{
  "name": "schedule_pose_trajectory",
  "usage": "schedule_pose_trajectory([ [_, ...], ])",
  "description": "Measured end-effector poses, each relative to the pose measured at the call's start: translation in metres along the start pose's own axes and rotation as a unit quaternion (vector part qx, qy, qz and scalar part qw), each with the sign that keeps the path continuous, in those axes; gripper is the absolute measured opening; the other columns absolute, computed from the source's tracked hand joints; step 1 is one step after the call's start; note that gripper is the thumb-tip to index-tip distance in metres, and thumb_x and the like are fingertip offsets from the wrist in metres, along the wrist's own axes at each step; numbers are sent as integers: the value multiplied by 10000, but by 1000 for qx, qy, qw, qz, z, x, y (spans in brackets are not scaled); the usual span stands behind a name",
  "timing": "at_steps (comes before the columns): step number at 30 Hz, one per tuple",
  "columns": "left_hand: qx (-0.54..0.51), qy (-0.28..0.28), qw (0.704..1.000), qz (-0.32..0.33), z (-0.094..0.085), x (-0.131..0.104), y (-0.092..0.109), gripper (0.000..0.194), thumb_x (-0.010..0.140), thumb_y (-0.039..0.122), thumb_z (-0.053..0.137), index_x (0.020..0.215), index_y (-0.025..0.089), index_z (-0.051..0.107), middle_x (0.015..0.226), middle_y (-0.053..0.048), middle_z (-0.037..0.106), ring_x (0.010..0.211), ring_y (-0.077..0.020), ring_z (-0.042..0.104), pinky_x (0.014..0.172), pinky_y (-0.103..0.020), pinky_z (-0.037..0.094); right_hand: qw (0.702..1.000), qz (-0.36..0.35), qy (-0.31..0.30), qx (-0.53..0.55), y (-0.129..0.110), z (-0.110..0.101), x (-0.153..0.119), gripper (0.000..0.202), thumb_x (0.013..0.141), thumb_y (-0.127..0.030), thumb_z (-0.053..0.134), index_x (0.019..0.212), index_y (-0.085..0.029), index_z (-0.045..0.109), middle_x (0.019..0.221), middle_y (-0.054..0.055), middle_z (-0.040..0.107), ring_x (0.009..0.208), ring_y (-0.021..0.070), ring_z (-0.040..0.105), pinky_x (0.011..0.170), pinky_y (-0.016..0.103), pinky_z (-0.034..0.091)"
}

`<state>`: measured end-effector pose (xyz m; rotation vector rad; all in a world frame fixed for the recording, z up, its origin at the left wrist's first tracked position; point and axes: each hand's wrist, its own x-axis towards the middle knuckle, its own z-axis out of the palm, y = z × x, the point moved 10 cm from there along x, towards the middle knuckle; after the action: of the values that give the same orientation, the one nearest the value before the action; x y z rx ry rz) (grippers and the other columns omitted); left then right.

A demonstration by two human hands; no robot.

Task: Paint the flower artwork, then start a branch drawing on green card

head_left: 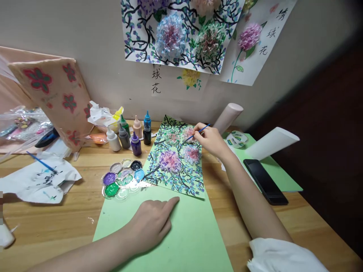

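My right hand is closed on a thin blue paintbrush, its tip near the upper right of a painting. That painting is on green paper, with dark branches, small blue and purple leaves and several raised flower heads in pink, purple and blue. Against the sheet of light green paper below it rests my left hand, holding nothing. Its index finger stretches toward the painting's lower edge, while the other fingers are curled and partly hidden. Left of the painting is a flower-shaped paint palette with purple, green, black and blue wells.
Several paint bottles stand behind the palette. A second blue brush lies on stained tissue at left. To the right are a phone, a tape roll and rolled paper. Flower pictures hang on the wall.
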<state>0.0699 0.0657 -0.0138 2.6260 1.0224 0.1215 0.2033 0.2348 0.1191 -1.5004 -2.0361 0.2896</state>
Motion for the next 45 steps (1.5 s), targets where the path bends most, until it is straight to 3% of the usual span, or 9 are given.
schedule_pose_trajectory([
  [11, 6, 3, 1000, 1, -1, 0, 0, 502, 834, 125, 347, 1318, 192, 234, 782, -6, 619, 676, -197, 593, 575, -308, 381, 999, 14, -33, -22, 18, 19, 5, 133, 758, -189, 425, 715, -182, 551, 670, 14, 642, 577, 131, 522, 592, 234, 342],
  [18, 1, 1, 1000, -1, -1, 0, 0, 500, 836, 126, 339, 1321, 195, 235, 809, -6, 628, 687, -203, 596, 582, -320, 394, 1000, -1, -2, -20, 16, 12, 5, 155, 769, -213, 414, 702, -187, 550, 657, 8, 623, 558, 129, 494, 576, 238, 330],
  [26, 1, -7, 1000, -4, 0, 0, 0, 495, 841, 131, 337, 1323, 190, 243, 807, -11, 630, 681, -203, 594, 580, -318, 395, 999, -6, -29, -34, 14, 19, 5, 147, 753, -192, 415, 705, -182, 553, 655, 12, 621, 569, 133, 494, 591, 241, 331],
  [33, -2, -3, 1000, -4, -2, 0, 0, 496, 841, 132, 337, 1326, 189, 254, 807, -14, 631, 687, -204, 594, 586, -317, 404, 1000, 2, 21, -15, 14, 5, 4, 147, 778, -224, 418, 723, -191, 550, 698, 7, 618, 568, 124, 476, 586, 239, 322],
  [41, -4, -3, 1000, -4, -1, 0, 0, 500, 837, 126, 354, 1324, 189, 258, 795, -19, 630, 689, -186, 592, 597, -289, 401, 999, -19, -2, -37, 16, 20, 6, 145, 769, -197, 411, 718, -183, 547, 702, 18, 611, 592, 132, 475, 609, 248, 326],
  [45, -6, -4, 1000, -3, -1, 0, 0, 505, 837, 128, 355, 1326, 190, 244, 803, -19, 628, 695, -194, 593, 599, -300, 404, 999, -14, 1, -41, 15, 16, 6, 151, 766, -205, 413, 708, -187, 550, 676, 19, 601, 603, 145, 481, 605, 251, 330],
])
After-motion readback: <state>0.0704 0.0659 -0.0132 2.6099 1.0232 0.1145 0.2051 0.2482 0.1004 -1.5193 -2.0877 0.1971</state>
